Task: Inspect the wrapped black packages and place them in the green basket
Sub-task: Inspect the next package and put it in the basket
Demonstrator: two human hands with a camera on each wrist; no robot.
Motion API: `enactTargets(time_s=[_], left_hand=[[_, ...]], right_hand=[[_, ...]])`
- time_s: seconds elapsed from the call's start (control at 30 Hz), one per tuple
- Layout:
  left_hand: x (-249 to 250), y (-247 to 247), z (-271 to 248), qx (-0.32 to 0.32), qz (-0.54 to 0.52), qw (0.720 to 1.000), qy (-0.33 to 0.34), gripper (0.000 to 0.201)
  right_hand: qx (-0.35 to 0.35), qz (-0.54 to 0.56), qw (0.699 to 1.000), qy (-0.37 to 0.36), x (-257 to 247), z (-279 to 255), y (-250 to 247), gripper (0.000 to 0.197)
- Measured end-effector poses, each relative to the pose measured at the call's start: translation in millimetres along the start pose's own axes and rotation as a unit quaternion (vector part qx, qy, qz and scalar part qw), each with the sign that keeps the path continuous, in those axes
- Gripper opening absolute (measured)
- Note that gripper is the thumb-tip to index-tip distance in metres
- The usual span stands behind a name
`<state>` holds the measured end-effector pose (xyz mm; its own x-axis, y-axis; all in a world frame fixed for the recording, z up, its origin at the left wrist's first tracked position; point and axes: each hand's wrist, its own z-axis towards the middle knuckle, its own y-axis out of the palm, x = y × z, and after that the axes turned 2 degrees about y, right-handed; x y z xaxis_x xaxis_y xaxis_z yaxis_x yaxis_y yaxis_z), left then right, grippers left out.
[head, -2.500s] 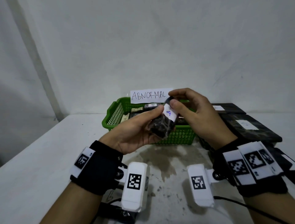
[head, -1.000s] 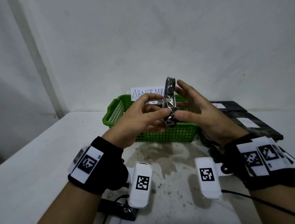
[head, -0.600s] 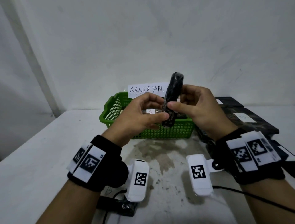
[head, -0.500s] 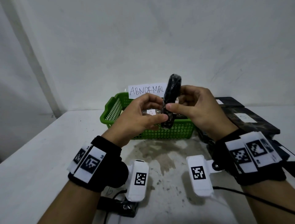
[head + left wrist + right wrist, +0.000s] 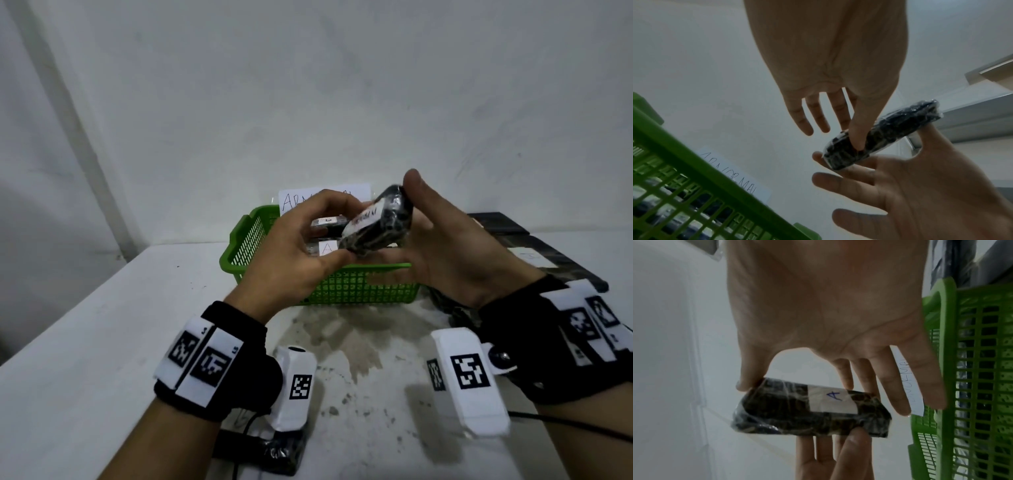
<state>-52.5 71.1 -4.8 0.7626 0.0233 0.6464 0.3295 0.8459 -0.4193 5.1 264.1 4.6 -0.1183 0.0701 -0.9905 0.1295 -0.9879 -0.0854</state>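
A wrapped black package is held tilted above the green basket in a narrow grip shared by the left hand and right hand, pinched at its ends, presumably so that its labelled face can be inspected.

Layout at centre frame, head view.
Basket sits on the worktop at centre, a paper sign behind it against the wall. Held package is above the basket, between left hand and right hand. More packages lie in the basket; flat packs lie on the worktop at right of frame.
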Motion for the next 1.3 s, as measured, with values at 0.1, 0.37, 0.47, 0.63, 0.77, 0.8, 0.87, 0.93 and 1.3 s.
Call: enactTargets(time_s=[0.1, 0.37, 0.47, 0.63, 0.77, 0.8, 0.87, 0.93, 1.3], left_hand=[[-0.5, 1.6, 1.0, 0.011, 0.006, 1.0, 0.024, 0.044], [-5.6, 0.6, 2.1, 0.039, 0.01, 0.999, -0.009, 0.031], [3.4, 3.6, 2.1, 0.01, -0.08, 0.99, -0.112, 0.024], [4.3, 2.4, 1.7, -0.005, -0.164, 0.969, -0.184, 0.03], [3.1, -1.8, -0.2, -0.023, -0.182, 0.966, -0.182, 0.03], [3.3, -1.8, -0.5, -0.028, -0.185, 0.966, -0.178, 0.033], [3.7, -2.6, -1.3, -0.038, -0.187, 0.967, -0.171, 0.038], [5.3, -3.2, -1.8, -0.051, -0.17, 0.971, -0.161, 0.043], [0.2, -4.4, -2.9, -0.046, -0.113, 0.984, -0.131, 0.047]], right_hand=[[0.006, 0.023, 0.999, -0.038, 2.0, 2.8, -1.8, 0.098], [0.167, 0.023, 0.979, -0.116, 2.5, 5.0, -2.1, 0.082], [0.177, -0.024, 0.974, -0.141, 6.1, 5.2, 1.0, 0.082], [0.16, -0.142, 0.962, -0.167, 14.8, 7.5, 2.1, 0.09], [0.118, -0.163, 0.967, -0.158, 16.3, 7.5, -1.0, 0.096], [0.122, -0.155, 0.97, -0.144, 15.5, 8.0, -0.3, 0.096], [0.145, -0.138, 0.973, -0.11, 14.0, 8.8, 0.2, 0.098], [0.145, -0.121, 0.978, -0.093, 11.9, 7.6, -1.1, 0.083], [0.195, -0.127, 0.963, -0.138, 8.9, 8.6, 4.1, 0.033]])
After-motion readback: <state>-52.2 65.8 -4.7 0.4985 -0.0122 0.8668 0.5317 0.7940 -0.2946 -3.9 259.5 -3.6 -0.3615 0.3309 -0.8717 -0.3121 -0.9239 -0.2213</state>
